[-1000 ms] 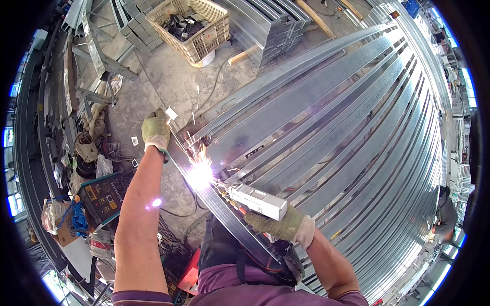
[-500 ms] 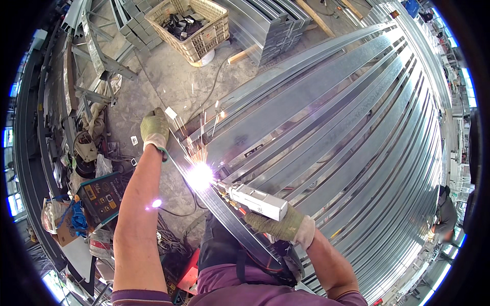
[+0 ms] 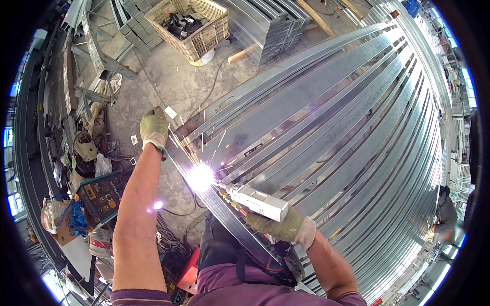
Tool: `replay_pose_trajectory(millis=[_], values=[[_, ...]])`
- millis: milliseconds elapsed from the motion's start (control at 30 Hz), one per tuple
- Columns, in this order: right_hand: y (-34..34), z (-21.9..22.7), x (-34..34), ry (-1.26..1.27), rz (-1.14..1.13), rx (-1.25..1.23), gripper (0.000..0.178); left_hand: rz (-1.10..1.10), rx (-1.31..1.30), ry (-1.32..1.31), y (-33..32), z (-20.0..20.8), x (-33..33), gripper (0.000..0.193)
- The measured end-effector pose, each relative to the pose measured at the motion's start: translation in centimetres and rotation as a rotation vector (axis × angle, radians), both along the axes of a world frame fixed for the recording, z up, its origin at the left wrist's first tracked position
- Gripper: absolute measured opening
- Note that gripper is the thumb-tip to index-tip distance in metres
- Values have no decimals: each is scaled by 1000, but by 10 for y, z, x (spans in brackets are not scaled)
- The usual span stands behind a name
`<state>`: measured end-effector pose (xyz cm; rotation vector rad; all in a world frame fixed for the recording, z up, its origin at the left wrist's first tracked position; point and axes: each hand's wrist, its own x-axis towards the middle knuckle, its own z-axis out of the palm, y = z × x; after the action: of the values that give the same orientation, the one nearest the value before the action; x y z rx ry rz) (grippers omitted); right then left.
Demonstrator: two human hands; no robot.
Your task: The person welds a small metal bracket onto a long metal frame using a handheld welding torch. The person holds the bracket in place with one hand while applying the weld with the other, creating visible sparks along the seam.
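White-hot glare and flying sparks [image 3: 200, 177] cover the spot where the torch tip meets the metal, hiding the joint. My right hand [image 3: 278, 224], in a green-and-cream work glove, is wrapped around a welding torch [image 3: 259, 201] with a white boxy body. The torch points left into the glare. Beneath it, a long grey steel beam [image 3: 232, 219] slants from my lap up to the far left. At that far end my left hand [image 3: 154, 127], gloved alike, is closed against the beam's edge; its fingertips are partly hidden.
Many long steel beams [image 3: 316, 115] fan out on the right. A beige plastic crate [image 3: 188, 33] of dark metal pieces stands far off, near stacked steel channels [image 3: 263, 30]. On the left are a welding machine [image 3: 102, 196] and cables. Another person [image 3: 445, 217] is at the far right.
The sparks have spread in a different pattern. Both hands and the torch are almost where they were, with the torch perhaps a touch lower.
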<state>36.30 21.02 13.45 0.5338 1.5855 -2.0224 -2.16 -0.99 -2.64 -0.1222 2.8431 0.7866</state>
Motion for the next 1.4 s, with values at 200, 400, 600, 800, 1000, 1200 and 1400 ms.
replay_pose_trajectory(millis=[200,400,600,800,1000,1200,1400], values=[[-6,7,-6,-233,80,134,49,-39,-25,82,-5,-8,-4,50],[-8,10,-1,-238,-7,81,53,-16,-26,-40,2,3,-1,56],[2,32,0,-289,2,140,45,-31,-28,-16,-4,2,-3,53],[19,22,32,-209,-4,169,56,-8,13,-28,-7,-7,-9,54],[14,20,38,-321,37,72,57,-21,-45,-4,-9,-13,-12,51],[6,16,40,-246,-30,-22,56,-8,32,6,-10,-14,-12,49],[5,10,32,-191,36,42,58,2,92,16,-7,-9,-8,47]])
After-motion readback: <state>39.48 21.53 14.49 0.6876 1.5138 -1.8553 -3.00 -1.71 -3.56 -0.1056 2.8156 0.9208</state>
